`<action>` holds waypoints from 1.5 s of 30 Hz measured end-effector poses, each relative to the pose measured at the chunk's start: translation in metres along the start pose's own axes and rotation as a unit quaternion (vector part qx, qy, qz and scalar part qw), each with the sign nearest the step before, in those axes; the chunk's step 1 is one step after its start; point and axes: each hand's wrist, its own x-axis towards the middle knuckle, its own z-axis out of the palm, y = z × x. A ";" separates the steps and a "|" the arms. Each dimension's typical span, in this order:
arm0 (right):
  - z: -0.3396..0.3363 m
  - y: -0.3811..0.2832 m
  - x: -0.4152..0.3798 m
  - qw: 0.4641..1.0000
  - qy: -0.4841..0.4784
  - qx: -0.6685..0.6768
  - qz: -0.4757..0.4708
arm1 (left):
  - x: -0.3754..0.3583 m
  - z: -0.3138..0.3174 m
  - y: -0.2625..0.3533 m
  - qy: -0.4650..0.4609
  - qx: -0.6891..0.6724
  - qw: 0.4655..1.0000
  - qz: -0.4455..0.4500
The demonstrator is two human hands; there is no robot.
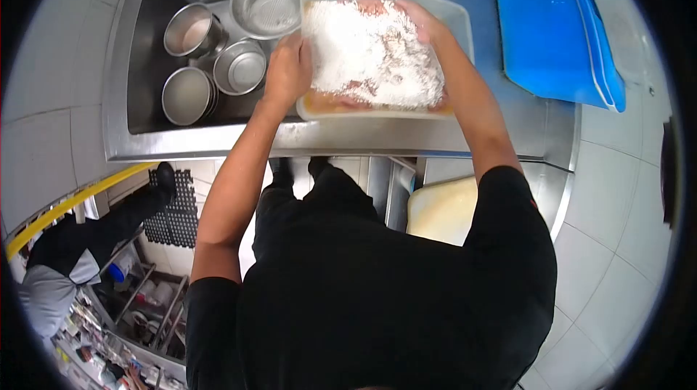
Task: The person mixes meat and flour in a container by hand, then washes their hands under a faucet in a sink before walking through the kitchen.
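A translucent plastic tub [465,27] sits over the right part of the sink and the steel counter. In it, raw-looking pieces of meat [363,91] lie mostly buried under white powder [348,41], with some orange-brown liquid along the near side. My left hand [289,69] is closed on the tub's left rim. Inside the tub, toward the far right, my right hand [427,23] touches the edge of the powder with its fingers stretched out, slightly blurred. Nothing shows in its grasp.
Several metal bowls and pots stand in the sink [156,99], among them a wide bowl [270,1]. A blue plastic bin [544,34] rests at the right. Below the counter is a pale board-like surface [443,208]. Another person [54,274] is at the lower left.
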 end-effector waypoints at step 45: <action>0.140 -0.033 -0.005 0.769 -0.082 -0.626 -0.100 | -0.015 -0.003 -0.003 0.052 -0.085 0.995 -0.022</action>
